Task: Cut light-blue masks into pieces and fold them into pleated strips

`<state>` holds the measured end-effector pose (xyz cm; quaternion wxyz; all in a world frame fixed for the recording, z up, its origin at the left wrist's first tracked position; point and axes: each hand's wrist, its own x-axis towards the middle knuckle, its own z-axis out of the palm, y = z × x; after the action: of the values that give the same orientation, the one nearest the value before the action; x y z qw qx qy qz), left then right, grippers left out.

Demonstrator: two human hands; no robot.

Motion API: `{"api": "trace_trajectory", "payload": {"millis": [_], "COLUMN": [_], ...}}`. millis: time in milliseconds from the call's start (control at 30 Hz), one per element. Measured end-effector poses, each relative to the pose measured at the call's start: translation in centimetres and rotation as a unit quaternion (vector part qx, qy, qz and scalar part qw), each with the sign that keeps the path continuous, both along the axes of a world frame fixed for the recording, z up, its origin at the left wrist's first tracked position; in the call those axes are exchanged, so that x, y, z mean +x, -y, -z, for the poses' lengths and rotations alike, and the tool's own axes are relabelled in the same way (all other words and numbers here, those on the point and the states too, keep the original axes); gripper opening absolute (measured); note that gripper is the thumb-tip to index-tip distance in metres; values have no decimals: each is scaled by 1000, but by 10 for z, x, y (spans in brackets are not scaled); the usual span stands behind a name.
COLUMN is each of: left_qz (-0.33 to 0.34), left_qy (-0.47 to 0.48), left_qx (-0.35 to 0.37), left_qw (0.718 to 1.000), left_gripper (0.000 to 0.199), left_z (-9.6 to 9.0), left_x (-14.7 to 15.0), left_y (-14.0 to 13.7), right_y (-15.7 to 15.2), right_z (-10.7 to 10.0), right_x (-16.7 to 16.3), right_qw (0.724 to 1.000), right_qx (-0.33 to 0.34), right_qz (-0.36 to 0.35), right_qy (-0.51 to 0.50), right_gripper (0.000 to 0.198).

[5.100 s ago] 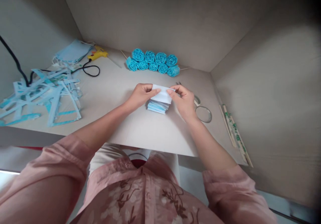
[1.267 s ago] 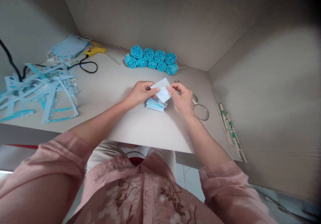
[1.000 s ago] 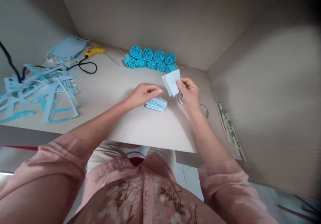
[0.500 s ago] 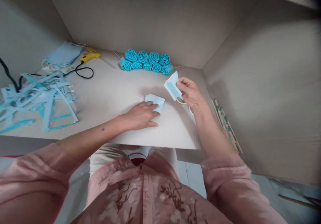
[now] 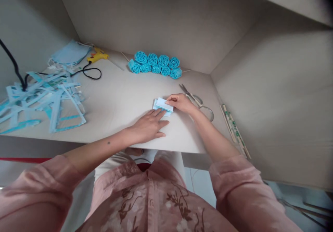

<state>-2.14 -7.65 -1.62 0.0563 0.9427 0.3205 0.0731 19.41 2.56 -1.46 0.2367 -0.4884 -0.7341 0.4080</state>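
Note:
Near the middle of the table lie folded pieces of light-blue mask fabric (image 5: 168, 114). My left hand (image 5: 148, 125) rests flat beside them, fingers spread, fingertips touching their near edge. Between thumb and fingers, my right hand (image 5: 180, 102) pinches the right end of another folded piece of mask fabric (image 5: 163, 103), which lies over the others. A pair of scissors (image 5: 191, 95) lies on the table just beyond my right wrist, its blades pointing away and its handle loops partly behind the forearm.
Blue fabric roses (image 5: 156, 65) sit in two rows at the back. At left are a heap of cut strips (image 5: 56, 100), a yellow glue gun (image 5: 97, 56) with a black cord, and stacked masks (image 5: 70, 53). Wooden sticks (image 5: 235, 129) lie along the right wall.
My right hand has come down and left, laying its fabric piece over those by my left hand. The scissors, mostly hidden before, now show on the table. The view has shifted slightly.

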Motion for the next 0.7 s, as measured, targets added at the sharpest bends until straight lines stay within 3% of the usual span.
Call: {"api": "trace_trajectory", "payload": {"millis": [167, 433, 567, 700], "left_qz": [-29, -50, -51, -49], "left_qy": [48, 55, 55, 57], "left_qx": [17, 5, 11, 14], "left_qw": [998, 997, 997, 997], "left_gripper": [42, 41, 41, 42], "left_z": [-2, 9, 10, 11], "left_x": [-13, -14, -14, -14], "left_y": [6, 5, 6, 7], "right_y": [6, 12, 11, 9], "right_z": [0, 5, 6, 7], "right_x": [0, -3, -2, -1], "right_qw": [998, 976, 974, 979], "right_qx": [58, 190, 183, 156], "right_qz": [11, 29, 42, 46], "right_qy": [34, 105, 130, 122], "right_gripper": [26, 15, 31, 27]}}
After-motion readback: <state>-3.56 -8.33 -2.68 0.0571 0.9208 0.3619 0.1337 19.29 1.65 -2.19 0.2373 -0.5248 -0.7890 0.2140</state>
